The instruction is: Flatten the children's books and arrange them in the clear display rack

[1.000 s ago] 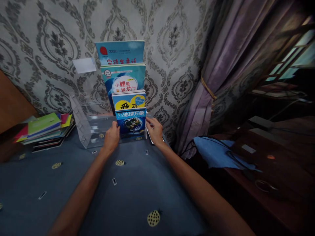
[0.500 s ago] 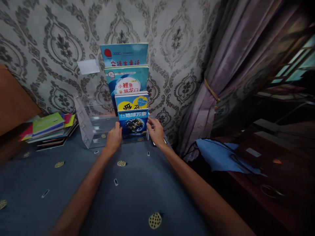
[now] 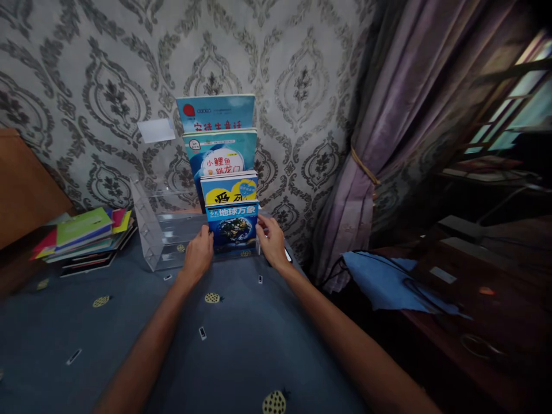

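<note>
A blue book with a globe on its cover (image 3: 233,227) stands upright in the front tier of a clear stepped display rack (image 3: 149,238). My left hand (image 3: 199,252) is closed at the book's left edge, its fingertips partly hidden. At the right edge, my right hand (image 3: 272,242) pinches the same book between thumb and fingers. Behind it, rising in steps, are a yellow-and-blue book (image 3: 222,192), a teal book with a white circle (image 3: 222,158) and a taller blue book (image 3: 215,110).
Left of the rack lies a stack of colourful books and folders (image 3: 88,233), near a brown wooden panel (image 3: 30,178). A white card (image 3: 156,131) sticks up above the rack. A phone-like object (image 3: 287,256) lies by my right hand. Rightward are a purple curtain (image 3: 349,224) and a blue cloth (image 3: 379,282).
The camera has tipped up slightly, so everything sits lower in view. Both hands stay at the sides of the globe-covered book, which has not visibly moved in the rack.
</note>
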### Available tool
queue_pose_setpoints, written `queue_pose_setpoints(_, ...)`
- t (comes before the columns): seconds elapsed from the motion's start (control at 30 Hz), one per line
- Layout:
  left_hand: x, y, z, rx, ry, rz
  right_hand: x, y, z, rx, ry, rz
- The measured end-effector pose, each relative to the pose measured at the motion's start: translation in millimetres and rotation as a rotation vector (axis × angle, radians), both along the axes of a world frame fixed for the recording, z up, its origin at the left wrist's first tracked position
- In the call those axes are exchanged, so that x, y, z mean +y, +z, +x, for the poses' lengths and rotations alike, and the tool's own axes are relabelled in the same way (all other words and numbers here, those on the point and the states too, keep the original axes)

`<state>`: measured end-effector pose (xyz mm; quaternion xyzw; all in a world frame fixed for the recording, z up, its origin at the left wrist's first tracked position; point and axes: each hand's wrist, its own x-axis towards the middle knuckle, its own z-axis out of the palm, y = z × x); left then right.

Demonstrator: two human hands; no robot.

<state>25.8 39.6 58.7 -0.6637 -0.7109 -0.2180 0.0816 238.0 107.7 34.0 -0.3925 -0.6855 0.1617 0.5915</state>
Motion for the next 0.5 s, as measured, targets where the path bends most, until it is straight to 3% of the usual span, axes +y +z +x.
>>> queue_pose_setpoints(0.5, -19.7, 9.1, 6.7, -0.006, 0.017, -0.015, -14.5, 1.0, 3.4, 0.043, -0.011, -0.014)
